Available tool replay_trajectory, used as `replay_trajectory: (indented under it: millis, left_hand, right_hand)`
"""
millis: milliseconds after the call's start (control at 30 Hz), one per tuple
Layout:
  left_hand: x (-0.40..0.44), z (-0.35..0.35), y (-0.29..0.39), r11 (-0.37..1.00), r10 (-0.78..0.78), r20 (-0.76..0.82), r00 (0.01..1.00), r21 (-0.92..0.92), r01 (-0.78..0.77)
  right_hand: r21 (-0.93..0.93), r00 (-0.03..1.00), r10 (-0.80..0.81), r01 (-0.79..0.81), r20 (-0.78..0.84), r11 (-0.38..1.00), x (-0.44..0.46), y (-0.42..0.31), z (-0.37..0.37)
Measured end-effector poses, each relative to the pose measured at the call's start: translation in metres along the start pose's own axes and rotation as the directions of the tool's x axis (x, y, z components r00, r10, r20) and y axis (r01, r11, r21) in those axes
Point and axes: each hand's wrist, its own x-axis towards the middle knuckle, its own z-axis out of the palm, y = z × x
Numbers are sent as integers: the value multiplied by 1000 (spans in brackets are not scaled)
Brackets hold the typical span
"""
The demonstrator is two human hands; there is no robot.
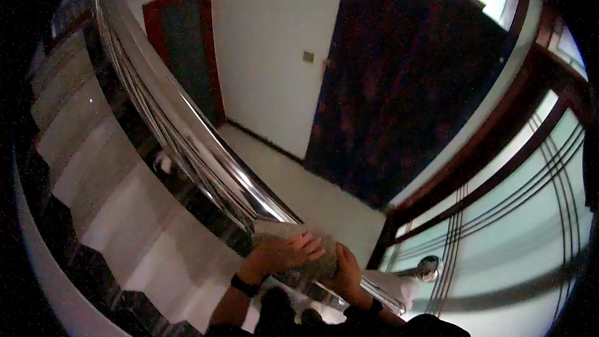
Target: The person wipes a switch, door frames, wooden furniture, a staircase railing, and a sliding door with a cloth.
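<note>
A greyish-brown cloth (271, 229) is draped over the top of a shiny metal handrail (234, 178), low in the middle of the view. My left hand (284, 254) lies across the cloth, its fingers close together and curved over it. On the other side, my right hand (347, 273) grips the cloth's edge against the rail; its lower fingers are hidden. Dark bands circle both wrists.
Stairs (125, 212) with dark edging run down the left side, beside thin metal rails. A large dark door or panel (412, 81) stands ahead. To the right is a frosted-glass door (499, 224) with dark lines. A wall switch (308, 57) is near the dark panel.
</note>
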Motion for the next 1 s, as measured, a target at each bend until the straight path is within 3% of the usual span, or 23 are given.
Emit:
replay_trajectory:
  millis: [100, 167, 200, 267, 367, 500, 600, 700, 800, 867, 1000]
  left_hand:
    - [-15, -21, -47, 996, -37, 109, 993, -75, 45]
    - [-4, -40, -88, 982, -157, 42, 987, -103, 161]
    - [1, -43, -88, 983, -140, 42, 989, -112, 144]
    - [14, -48, -78, 933, -252, 153, 956, -224, 282]
    - [29, -59, -79, 907, -272, 165, 948, -285, 310]
    - [28, -40, -82, 891, -234, 124, 964, -369, 264]
    - [21, -31, -77, 887, -195, 133, 972, -399, 232]
    - [31, -35, -83, 932, -115, 42, 992, -341, 123]
    - [37, -37, -74, 904, -116, 37, 993, -411, 121]
    - [43, -27, -59, 859, -172, 87, 981, -474, 193]
    - [43, 0, -30, 891, -139, 56, 989, -429, 149]
  right_hand:
    - [39, 998, -25, 27, -51, 999, 40, -51, -7]
    - [87, 992, 90, -97, 85, 991, 79, -74, -23]
    - [93, 991, 106, -113, 76, 989, 77, -74, -22]
    - [165, 998, 59, -57, -6, 985, 63, -64, -18]
    - [141, 998, 28, -20, -53, 990, 60, -55, -15]
    - [225, 994, 88, -70, -67, 972, 61, -53, -14]
    - [231, 989, 59, -26, -138, 973, 51, -40, 2]
    - [174, 976, 11, 28, -220, 984, 47, -34, 1]
    - [172, 969, -1, 45, -249, 984, 40, -33, -5]
    - [236, 973, 92, -40, -211, 971, 29, -20, 5]
    - [177, 946, 137, -86, -294, 980, 5, -5, 19]
